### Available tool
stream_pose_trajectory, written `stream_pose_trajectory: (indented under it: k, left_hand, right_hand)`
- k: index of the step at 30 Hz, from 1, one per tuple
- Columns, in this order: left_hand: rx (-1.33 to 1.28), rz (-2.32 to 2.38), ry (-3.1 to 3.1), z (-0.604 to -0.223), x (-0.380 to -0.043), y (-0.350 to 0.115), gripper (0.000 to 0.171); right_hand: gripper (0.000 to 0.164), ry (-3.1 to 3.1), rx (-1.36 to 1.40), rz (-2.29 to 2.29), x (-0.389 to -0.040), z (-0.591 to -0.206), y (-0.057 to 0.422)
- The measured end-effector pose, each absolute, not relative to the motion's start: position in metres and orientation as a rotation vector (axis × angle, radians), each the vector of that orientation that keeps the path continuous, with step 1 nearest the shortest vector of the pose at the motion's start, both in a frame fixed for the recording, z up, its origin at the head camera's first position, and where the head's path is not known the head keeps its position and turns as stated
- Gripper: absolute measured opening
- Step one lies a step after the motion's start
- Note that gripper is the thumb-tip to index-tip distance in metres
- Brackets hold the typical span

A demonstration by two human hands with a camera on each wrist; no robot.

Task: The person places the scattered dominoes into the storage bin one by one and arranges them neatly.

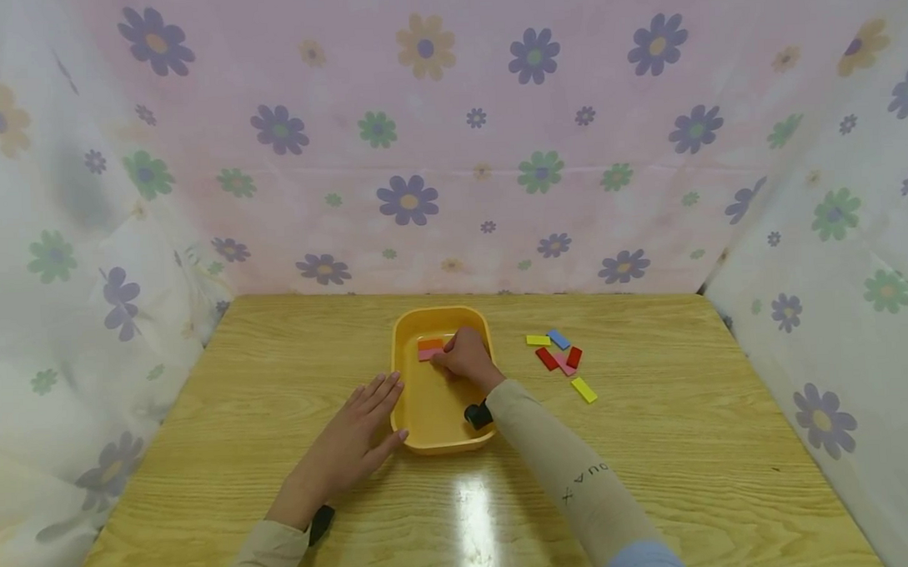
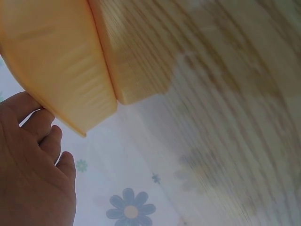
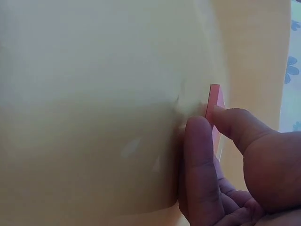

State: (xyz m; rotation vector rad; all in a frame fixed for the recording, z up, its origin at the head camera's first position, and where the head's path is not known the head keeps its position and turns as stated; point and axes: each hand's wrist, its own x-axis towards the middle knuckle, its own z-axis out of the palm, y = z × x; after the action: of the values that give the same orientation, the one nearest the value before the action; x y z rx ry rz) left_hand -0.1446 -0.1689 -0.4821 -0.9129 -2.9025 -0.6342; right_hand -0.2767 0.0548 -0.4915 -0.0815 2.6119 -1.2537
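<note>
Inside a yellow plastic tray (image 1: 444,434), my right hand (image 1: 467,358) pinches the end of a flat pink block (image 3: 214,101) between thumb and index finger. This block lies near the far end of the tray, right along the near side of an orange block (image 1: 429,344). The right hand covers its right end in the head view. My left hand (image 1: 361,428) rests on the tray's left rim with its fingers extended, the thumb near the front left corner. In the left wrist view, the fingertips (image 2: 44,117) touch the edge of the tray.
Right of the tray, several loose blocks lie on the wooden table (image 1: 655,443): yellow (image 1: 584,390), blue (image 1: 558,339), red (image 1: 547,359) and pink (image 1: 564,365) ones. Flower-patterned cloth (image 1: 449,150) hangs behind the table and along both sides.
</note>
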Motion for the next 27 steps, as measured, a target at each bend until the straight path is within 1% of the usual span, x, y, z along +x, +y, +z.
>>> stream_pose_trajectory:
  k: [7,10,11,12,14,16,19,22,27]
  left_hand:
    - [-0.904,-0.632,-2.9,-0.481,-0.145,-0.169,0.072]
    - [-0.903,-0.619,-2.899,-0.482,-0.145,-0.169,0.072]
    - [-0.903,-0.614,-2.899,-0.482,-0.146,-0.169,0.072]
    - [-0.903,-0.611,-2.899,-0.482,-0.146,-0.169,0.072]
    - [-0.907,-0.609,-2.899,-0.483,-0.146,-0.17,0.073]
    - [-0.908,-0.61,-2.899,-0.483,-0.147,-0.17,0.073]
    - [-0.907,-0.615,-2.898,-0.483,-0.148,-0.17,0.073]
    - [-0.908,-0.608,-2.9,-0.483,-0.148,-0.17,0.073]
    - [-0.916,-0.592,-2.896,-0.484,-0.147,-0.17,0.074]
  right_hand:
    - [0.036,2.598,-0.057,-1.262,-0.275,-0.485,0.058]
    - [0.016,2.573,-0.065,-1.269,-0.27,-0.478,0.061]
    - [0.012,2.559,-0.073,-1.278,-0.267,-0.473,0.063]
    - [0.015,2.544,-0.086,-1.288,-0.264,-0.468,0.065]
    - [0.03,2.503,-0.121,-1.35,-0.256,-0.456,0.07]
    - [0.032,2.464,-0.187,-1.421,-0.249,-0.444,0.078]
    - [0.03,2.445,-0.305,-1.53,-0.24,-0.432,0.094]
    - [0.026,2.453,-0.403,-1.65,-0.233,-0.432,0.114]
    - [0.022,2.521,-0.396,-1.857,-0.22,-0.445,0.153]
